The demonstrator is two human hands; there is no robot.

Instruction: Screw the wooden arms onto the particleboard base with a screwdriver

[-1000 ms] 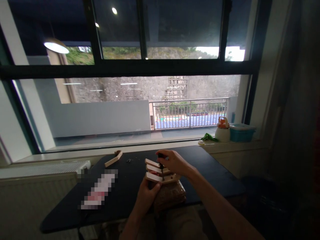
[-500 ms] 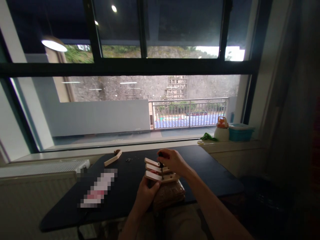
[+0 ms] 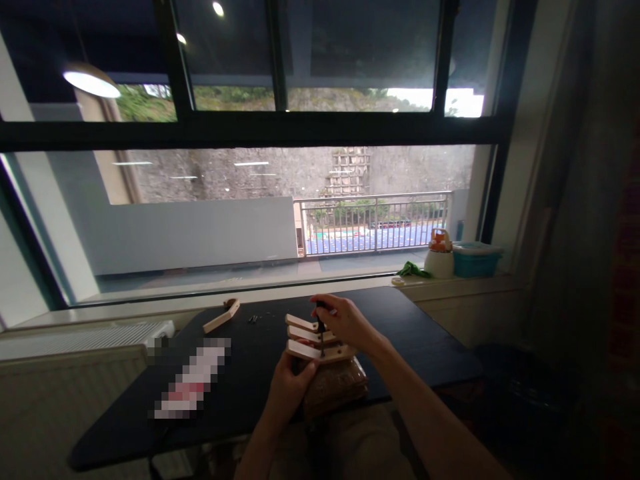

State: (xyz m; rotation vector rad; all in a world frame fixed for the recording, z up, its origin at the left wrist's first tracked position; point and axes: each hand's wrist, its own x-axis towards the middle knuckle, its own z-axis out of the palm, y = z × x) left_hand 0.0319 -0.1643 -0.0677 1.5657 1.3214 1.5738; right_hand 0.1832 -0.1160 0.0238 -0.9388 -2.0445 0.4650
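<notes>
My right hand [image 3: 345, 321] is closed around the black handle of a screwdriver [image 3: 321, 325], held upright with its shaft pointing down. The tip meets the nearest of several angled wooden pieces [image 3: 303, 350], close to its bend. My left hand [image 3: 290, 385] grips the near end of that wooden piece from below, thumb on its front. Beneath the wooden pieces lies a brown, shiny wrapped bundle [image 3: 335, 388] at the table's front edge. Another angled wooden piece [image 3: 221, 317] rests alone at the back left, with some small dark screws [image 3: 253, 319] beside it.
The dark table [image 3: 240, 400] stands against a window sill. A blurred pink-and-white strip [image 3: 193, 380] lies on its left part. On the sill are a green cloth [image 3: 413, 269], a white jug with orange top [image 3: 439, 260] and a teal box [image 3: 477, 260]. A radiator [image 3: 90, 373] is at left.
The whole view has shifted slightly, so things appear a little further left. Both hands keep their hold, and the screwdriver stays upright on the same wooden piece.
</notes>
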